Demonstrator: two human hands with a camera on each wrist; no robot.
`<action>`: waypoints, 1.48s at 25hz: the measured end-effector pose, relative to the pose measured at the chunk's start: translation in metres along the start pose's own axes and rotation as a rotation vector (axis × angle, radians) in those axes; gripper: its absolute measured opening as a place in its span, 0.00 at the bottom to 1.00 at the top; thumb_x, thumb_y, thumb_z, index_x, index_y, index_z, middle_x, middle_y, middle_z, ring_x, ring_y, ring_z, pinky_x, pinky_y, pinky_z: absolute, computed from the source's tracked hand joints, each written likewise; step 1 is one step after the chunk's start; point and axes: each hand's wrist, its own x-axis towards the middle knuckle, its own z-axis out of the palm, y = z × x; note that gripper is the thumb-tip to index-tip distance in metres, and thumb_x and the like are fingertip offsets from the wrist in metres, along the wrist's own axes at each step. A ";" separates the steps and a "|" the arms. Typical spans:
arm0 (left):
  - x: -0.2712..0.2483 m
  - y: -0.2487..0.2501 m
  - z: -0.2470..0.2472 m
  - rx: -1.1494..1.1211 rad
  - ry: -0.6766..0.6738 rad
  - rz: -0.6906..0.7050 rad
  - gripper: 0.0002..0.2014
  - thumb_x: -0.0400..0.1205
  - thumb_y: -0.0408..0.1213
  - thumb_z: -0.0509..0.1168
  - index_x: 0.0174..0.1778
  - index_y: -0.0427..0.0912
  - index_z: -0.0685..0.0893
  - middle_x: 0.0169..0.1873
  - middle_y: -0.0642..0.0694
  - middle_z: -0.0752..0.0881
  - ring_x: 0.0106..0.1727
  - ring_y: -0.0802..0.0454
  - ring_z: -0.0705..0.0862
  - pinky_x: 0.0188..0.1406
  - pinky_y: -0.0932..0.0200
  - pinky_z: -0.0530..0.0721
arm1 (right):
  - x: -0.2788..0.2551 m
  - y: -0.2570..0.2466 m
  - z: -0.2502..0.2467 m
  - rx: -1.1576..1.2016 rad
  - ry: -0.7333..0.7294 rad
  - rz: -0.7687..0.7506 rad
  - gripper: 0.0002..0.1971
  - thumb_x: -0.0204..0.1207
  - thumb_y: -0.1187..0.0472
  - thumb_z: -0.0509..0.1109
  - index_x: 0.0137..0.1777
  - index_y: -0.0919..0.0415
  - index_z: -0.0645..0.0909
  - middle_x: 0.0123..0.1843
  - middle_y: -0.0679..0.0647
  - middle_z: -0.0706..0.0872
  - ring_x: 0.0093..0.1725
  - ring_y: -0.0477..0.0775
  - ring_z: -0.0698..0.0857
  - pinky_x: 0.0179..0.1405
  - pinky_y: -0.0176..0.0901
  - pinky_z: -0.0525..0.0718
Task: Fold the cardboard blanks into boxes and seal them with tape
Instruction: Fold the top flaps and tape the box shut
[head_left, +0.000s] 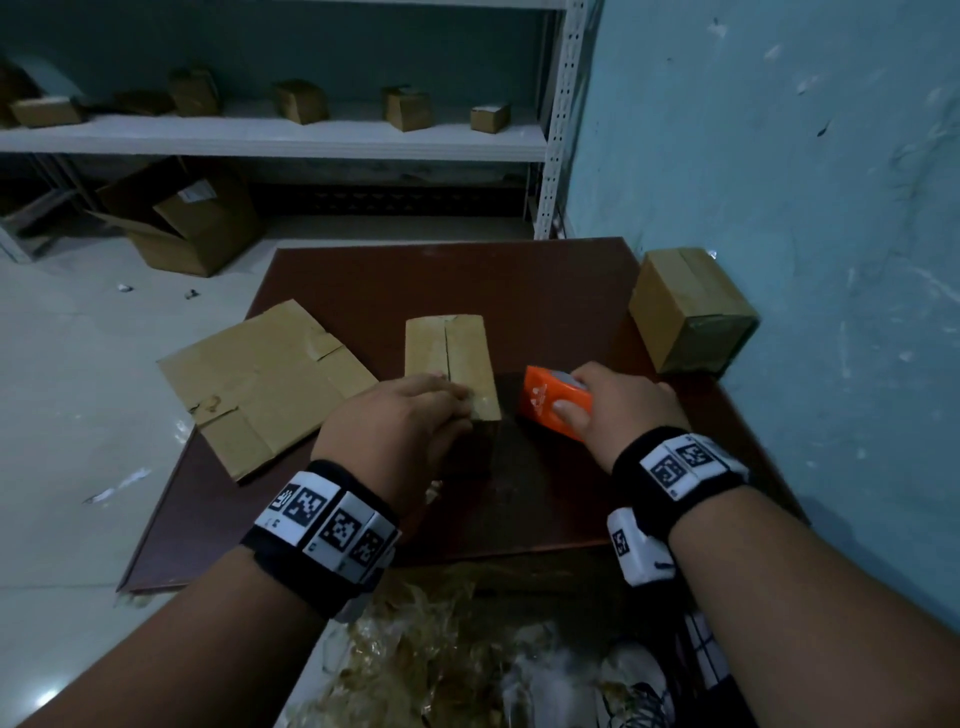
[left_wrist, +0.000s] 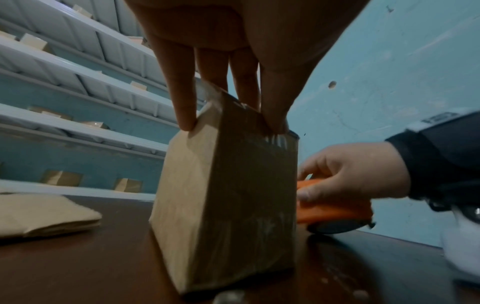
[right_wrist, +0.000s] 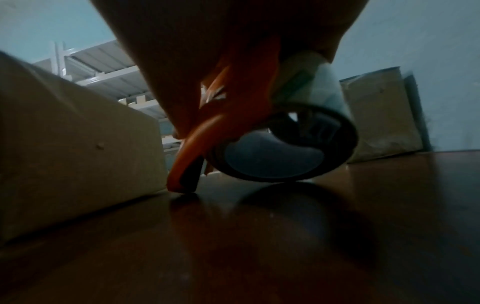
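**Head view: box held, tape dispenser at its side**

Head view showed the box (head_left: 451, 358) standing on the worktop (head_left: 519, 291), its 2 top flaps meeting in a seam that looked mostly untaped. The left hand (head_left: 400, 421) pressed down on the near end of that top; in the left wrist view its fingers (left_wrist: 182, 102) were straight, tips on the top edge, gripping nothing. The right hand (head_left: 618, 405) was clenched round the orange dispenser (head_left: 556, 402), which sat just beside the box's right face, its lower edge touching the worktop in the right wrist view.

The step in hand was probably sealing the seam. To do it well, the left fingers should have kept both flaps level and butted together, clear of the seam line, while the dispenser was lifted to the near end and drawn along the seam in 1 pass, with tape running down over each end. A gap between flaps would have left the tape bridging air.

A flat blank (head_left: 265, 379) lay to the left, a finished box (head_left: 685, 306) at the right corner.
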 end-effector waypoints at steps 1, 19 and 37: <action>0.000 0.002 -0.001 0.011 -0.004 0.010 0.09 0.82 0.43 0.74 0.58 0.53 0.92 0.62 0.56 0.90 0.63 0.53 0.89 0.56 0.56 0.87 | 0.000 -0.001 0.005 -0.045 -0.015 -0.003 0.22 0.84 0.34 0.62 0.71 0.43 0.74 0.57 0.51 0.88 0.59 0.60 0.86 0.64 0.60 0.78; -0.011 0.014 0.007 -0.418 0.117 -0.286 0.25 0.74 0.45 0.83 0.66 0.49 0.85 0.64 0.59 0.84 0.61 0.69 0.84 0.59 0.66 0.87 | -0.025 -0.073 0.041 1.503 -0.106 0.150 0.24 0.87 0.40 0.61 0.82 0.37 0.73 0.64 0.44 0.90 0.62 0.53 0.90 0.70 0.64 0.86; -0.022 -0.012 0.008 -0.744 -0.021 -0.428 0.14 0.73 0.48 0.79 0.38 0.43 0.85 0.32 0.46 0.91 0.33 0.49 0.89 0.35 0.53 0.89 | -0.021 -0.073 0.041 1.375 -0.070 0.167 0.24 0.90 0.41 0.58 0.85 0.39 0.69 0.72 0.46 0.86 0.67 0.52 0.87 0.72 0.62 0.84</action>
